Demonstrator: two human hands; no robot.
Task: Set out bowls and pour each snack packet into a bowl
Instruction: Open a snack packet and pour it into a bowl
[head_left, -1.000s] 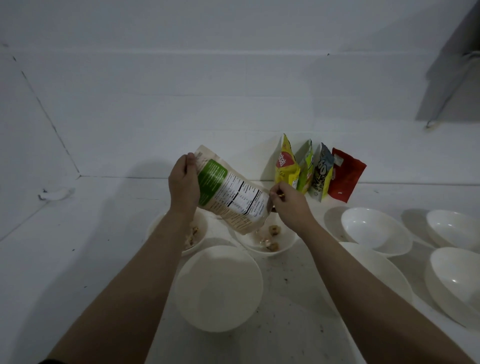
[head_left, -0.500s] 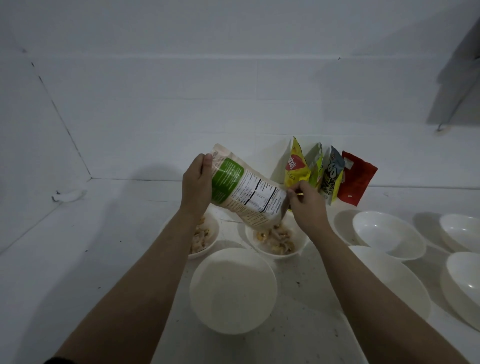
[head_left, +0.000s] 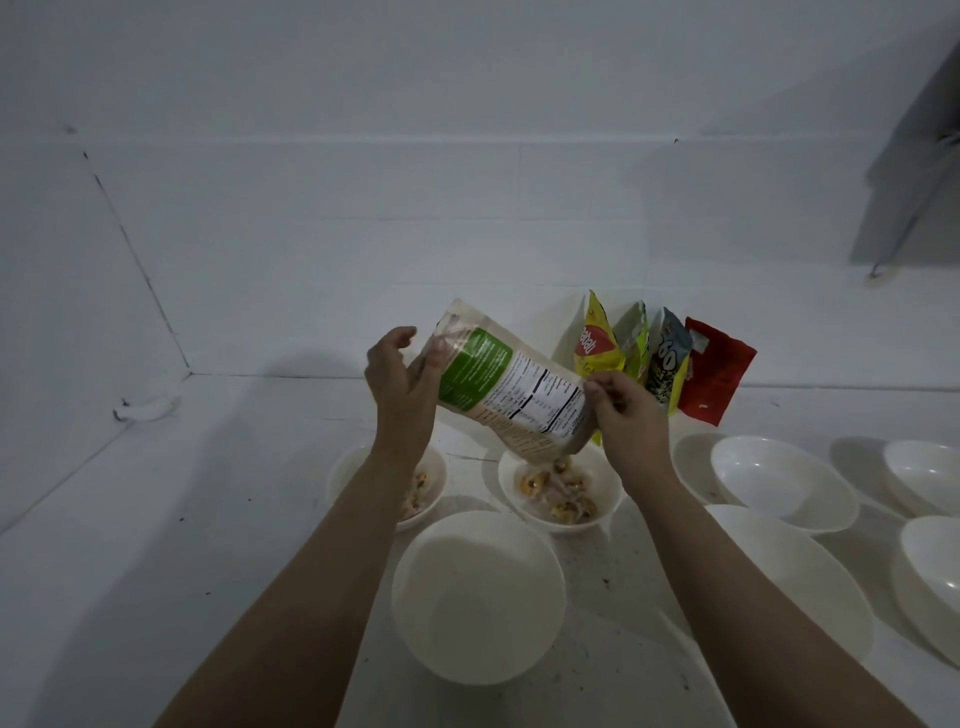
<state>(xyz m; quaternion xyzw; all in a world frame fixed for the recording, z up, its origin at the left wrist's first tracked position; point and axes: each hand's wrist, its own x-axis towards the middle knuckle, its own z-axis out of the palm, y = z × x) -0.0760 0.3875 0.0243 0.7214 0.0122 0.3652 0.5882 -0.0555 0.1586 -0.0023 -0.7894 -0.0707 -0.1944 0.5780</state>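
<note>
A beige snack packet (head_left: 511, 389) with a green panel and nutrition label is tilted mouth-down over a white bowl (head_left: 613, 496) that holds pale and golden snack pieces (head_left: 558, 491). My left hand (head_left: 402, 379) supports the packet's raised bottom end, thumb on it and fingers loosely spread. At the packet's lower open end, my right hand (head_left: 626, 415) pinches the edge. Pieces are falling out. A second bowl (head_left: 340, 475) with snack sits left, partly hidden by my left forearm. An empty white bowl (head_left: 478, 595) stands nearest me.
Several unopened packets lean on the back wall: yellow (head_left: 597, 340), green (head_left: 636, 343), grey-blue (head_left: 667, 358), red (head_left: 717, 376). Several empty white bowls (head_left: 779, 483) sit at right. A small white scrap (head_left: 148, 408) lies at the far left corner of the white counter.
The packet has been tipped more steeply and more snack has fallen into the middle bowl. My left hand's fingers have loosened and spread off the packet's top.
</note>
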